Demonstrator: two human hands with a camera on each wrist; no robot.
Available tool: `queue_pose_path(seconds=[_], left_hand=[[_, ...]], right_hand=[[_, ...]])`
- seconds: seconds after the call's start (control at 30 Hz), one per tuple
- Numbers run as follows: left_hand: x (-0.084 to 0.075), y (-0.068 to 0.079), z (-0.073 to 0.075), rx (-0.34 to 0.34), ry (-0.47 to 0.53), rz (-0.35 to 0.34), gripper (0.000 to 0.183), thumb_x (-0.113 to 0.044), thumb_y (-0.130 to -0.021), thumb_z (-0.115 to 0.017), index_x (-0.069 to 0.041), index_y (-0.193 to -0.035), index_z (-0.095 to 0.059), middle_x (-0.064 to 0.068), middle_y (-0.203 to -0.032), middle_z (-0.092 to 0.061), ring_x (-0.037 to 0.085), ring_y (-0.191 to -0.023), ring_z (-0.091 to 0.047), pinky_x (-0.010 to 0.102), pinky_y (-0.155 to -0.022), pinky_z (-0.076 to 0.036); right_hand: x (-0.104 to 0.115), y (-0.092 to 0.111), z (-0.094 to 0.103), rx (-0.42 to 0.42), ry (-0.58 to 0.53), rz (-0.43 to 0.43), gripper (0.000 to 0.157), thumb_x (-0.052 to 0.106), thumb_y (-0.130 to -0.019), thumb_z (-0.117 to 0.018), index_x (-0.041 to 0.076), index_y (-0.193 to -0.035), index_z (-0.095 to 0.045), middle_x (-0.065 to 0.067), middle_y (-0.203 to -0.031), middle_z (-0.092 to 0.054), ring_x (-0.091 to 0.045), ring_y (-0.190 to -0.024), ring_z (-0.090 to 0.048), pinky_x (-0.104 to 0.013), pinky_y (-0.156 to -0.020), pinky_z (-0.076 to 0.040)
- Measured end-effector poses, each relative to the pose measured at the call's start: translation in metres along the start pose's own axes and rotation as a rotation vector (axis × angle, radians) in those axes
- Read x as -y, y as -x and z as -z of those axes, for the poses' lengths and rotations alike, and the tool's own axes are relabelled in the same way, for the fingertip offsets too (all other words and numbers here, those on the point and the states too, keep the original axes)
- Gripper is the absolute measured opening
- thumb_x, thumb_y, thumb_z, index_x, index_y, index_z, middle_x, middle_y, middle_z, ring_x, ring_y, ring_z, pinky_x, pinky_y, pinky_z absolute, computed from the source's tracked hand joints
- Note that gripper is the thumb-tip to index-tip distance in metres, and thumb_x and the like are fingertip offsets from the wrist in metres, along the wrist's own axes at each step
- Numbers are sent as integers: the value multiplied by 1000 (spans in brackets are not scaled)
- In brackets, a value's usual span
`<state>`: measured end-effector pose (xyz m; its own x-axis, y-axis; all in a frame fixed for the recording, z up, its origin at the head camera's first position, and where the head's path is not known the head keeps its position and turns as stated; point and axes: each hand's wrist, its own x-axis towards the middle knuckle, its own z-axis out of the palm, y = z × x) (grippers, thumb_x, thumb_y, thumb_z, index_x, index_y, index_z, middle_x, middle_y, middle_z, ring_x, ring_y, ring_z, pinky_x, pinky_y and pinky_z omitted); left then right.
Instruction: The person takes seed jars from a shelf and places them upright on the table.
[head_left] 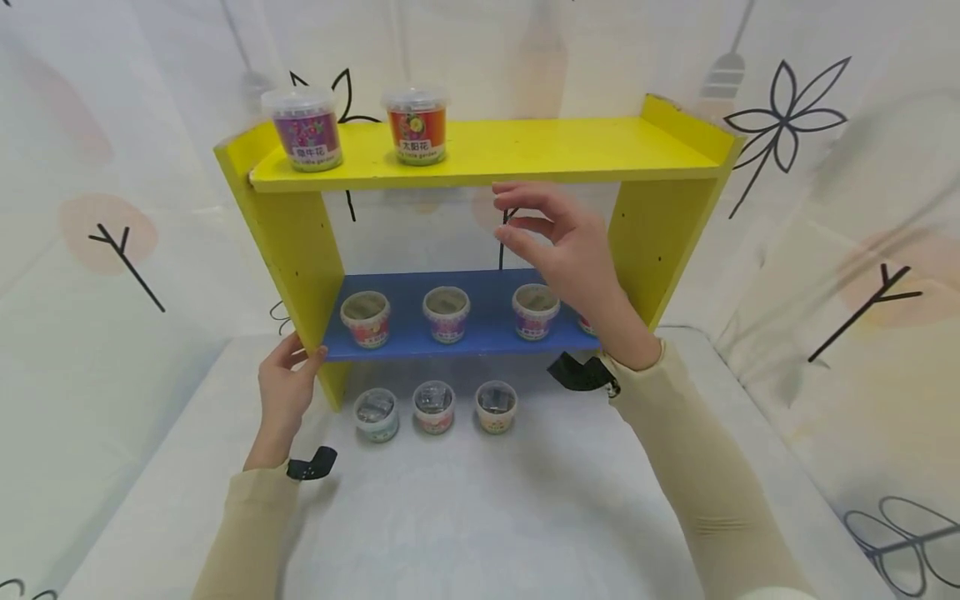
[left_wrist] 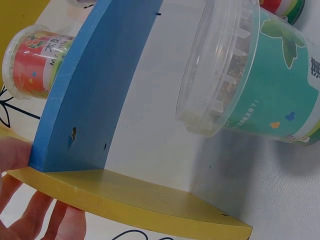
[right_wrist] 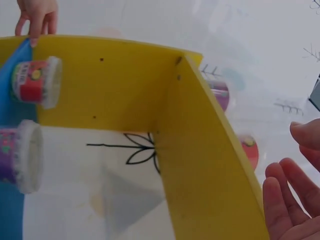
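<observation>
My left hand [head_left: 287, 387] grips the left side panel [head_left: 303, 250] of a yellow shelf unit, beside the blue middle shelf [head_left: 405, 304]. Its thumb presses the front edge while the fingers lie behind the panel. In front of the yellow top board [head_left: 555, 150], my right hand [head_left: 566, 242] is raised, thumb and fingers apart, holding nothing. Two lidded plastic cups stand on the top board at left, one purple [head_left: 306, 137] and one red-orange [head_left: 417, 133]. Several more sit on the blue shelf, including a red one [head_left: 367, 325]; the rightmost [head_left: 587, 325] is partly hidden by my right arm.
Below the blue shelf, three lidded cups stand in a row on the white table [head_left: 450, 517]: a teal one [head_left: 377, 421], a pink one [head_left: 433, 412] and a cream one [head_left: 496, 412]. Behind the unit hangs a patterned white cloth [head_left: 480, 50].
</observation>
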<state>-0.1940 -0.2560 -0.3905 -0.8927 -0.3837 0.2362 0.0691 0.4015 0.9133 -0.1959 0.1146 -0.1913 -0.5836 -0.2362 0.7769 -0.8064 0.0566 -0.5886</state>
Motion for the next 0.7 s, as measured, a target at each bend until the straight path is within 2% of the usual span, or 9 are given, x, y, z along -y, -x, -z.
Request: queue_pose_path(seconds=[0.17,0.4,0.53,0.7], left_hand=[[-1,-1,-1,1,1,1,49,-28,-99,-63,-18,-146,-53,7,-134,-58,23,-122,-52,43,-101,-48],[-1,-1,-2,9,0,0,50,-29,-99,-63,-19,-146,-53,6,-134,-58,23,-122,-52,42,-100,-48],[-1,-1,-1,0,-1,-4,48,-28,-98,-63,-19,-145,-54,6,-134,-59,23,-121,-53,42,-99,-49],[-2,0,0,-7,-2,4,48,-27,-98,-63,-18,-145,-54,6,-134,-59,23,-121,-53,41,-99,-48]], right_hand=[[9,-24,-3,-15,-5,-14,32,-2,-89,-71,-4,-120,-66,-11,-128,-64,-22,-115,-61,-35,-98,-51],[9,-56,-9,-23,16,-34,36,1,-88,-73,-4,-123,-65,-8,-132,-62,-17,-119,-58,-31,-100,-49],[9,-74,-15,-6,71,-27,43,5,-89,-74,-1,-130,-62,-6,-138,-58,-12,-125,-53,-27,-104,-45],[10,-88,-20,16,138,-66,53,11,-89,-75,4,-139,-56,-4,-144,-52,-10,-130,-48,-23,-106,-41]])
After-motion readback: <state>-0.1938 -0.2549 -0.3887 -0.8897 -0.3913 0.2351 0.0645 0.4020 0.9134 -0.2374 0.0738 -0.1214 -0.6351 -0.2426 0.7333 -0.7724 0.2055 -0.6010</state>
